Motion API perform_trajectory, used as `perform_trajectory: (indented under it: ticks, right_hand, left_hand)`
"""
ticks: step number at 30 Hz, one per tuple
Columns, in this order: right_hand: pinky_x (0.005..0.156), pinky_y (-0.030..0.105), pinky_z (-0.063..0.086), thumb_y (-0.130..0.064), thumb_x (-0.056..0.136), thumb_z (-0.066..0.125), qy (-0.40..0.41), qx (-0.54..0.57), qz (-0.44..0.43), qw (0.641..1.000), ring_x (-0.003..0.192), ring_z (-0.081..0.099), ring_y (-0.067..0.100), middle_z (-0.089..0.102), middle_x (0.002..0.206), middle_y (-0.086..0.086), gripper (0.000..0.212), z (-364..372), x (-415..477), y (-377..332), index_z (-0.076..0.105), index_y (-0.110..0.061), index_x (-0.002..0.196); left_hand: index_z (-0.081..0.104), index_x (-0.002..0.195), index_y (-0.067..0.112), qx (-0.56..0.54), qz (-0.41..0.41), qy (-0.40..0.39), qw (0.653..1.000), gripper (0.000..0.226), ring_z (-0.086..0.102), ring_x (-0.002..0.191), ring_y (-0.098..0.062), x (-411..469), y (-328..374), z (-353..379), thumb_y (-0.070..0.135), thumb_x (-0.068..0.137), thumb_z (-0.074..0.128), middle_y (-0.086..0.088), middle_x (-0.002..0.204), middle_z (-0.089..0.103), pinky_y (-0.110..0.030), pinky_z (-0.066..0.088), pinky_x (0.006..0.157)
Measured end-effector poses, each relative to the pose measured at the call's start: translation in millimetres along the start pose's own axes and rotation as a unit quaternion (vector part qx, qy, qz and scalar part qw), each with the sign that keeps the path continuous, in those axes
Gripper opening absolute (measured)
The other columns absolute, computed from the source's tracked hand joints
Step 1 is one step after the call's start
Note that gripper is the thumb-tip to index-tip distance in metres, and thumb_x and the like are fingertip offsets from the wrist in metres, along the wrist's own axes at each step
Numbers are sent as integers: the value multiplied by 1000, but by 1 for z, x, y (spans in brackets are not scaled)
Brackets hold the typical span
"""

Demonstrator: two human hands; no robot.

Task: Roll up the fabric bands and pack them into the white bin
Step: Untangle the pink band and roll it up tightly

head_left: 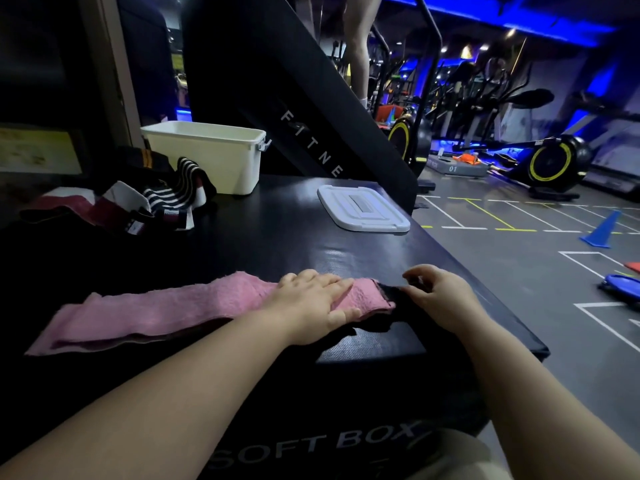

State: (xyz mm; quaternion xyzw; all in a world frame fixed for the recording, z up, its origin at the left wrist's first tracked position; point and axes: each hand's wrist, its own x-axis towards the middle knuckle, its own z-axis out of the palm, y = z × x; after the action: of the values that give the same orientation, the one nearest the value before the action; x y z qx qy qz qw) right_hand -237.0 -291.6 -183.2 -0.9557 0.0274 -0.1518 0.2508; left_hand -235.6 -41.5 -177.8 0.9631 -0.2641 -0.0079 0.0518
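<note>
Two bare hands work at the near edge of a black soft box (270,244). A pink fabric band (156,313) lies flat and unrolled on the box top, running from the near left across to the right. The left hand (315,296) rests on the band's right part, fingers straight and together, pressing it down. Just to the right, the right hand (440,292) has its fingers curled and pinches the black end (389,293) of the same band between thumb and fingertips; how much of that end is lifted off the surface cannot be told in the dim light.

Far across the box top, toward the left, stands the white bin (214,164), upright and open; its inside is not visible from here. Its white lid (363,209) lies flat on the box, apart from it to the right. A loose pile of other bands (166,199), striped black and white along with maroon ones, lies just left of the bin and touches its near corner.

On the grey floor to the right stands a blue cone (601,232), and exercise bikes (550,164) with yellow-rimmed wheels stand farther off.
</note>
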Motion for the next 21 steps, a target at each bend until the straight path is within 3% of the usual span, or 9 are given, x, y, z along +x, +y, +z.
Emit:
perform_trajectory:
  ticks: [5, 10, 16, 21]
  right_hand:
    - [78, 27, 39, -46, 81, 71, 23, -32, -6, 999, 93, 57, 19, 61, 93, -1, 26, -2, -1, 6, 69, -28, 100]
    - [74, 30, 40, -45, 79, 73, 64, -56, -12, 996, 92, 60, 25, 70, 91, 2, 27, -8, -4, 9, 74, -23, 94]
    - [75, 29, 43, -47, 73, 78, 59, 17, -6, 998, 87, 61, 16, 68, 91, -4, 21, -9, -6, 10, 66, -38, 88]
    - [76, 28, 39, -38, 75, 80, 35, 32, -13, 999, 88, 58, 16, 65, 92, -4, 22, -10, -9, 5, 63, -33, 89]
  left_hand:
    - [11, 153, 40, -2, -1, 4, 1000, 69, 16, 145, -16, -2, 1, 0, 70, 93, 24, 14, 160, 17, -41, 14, 115]
    - [11, 153, 40, -5, -1, 4, 1000, 69, 15, 145, -16, -1, 0, -1, 70, 93, 24, 14, 160, 17, -40, 13, 115]
    - [13, 153, 40, -5, -1, 8, 1000, 70, 16, 145, -16, 1, -1, 1, 71, 92, 25, 14, 160, 18, -40, 15, 115]
    - [13, 153, 42, -10, -1, 11, 1000, 70, 17, 145, -16, 2, -3, 3, 72, 91, 26, 15, 160, 18, -40, 15, 114]
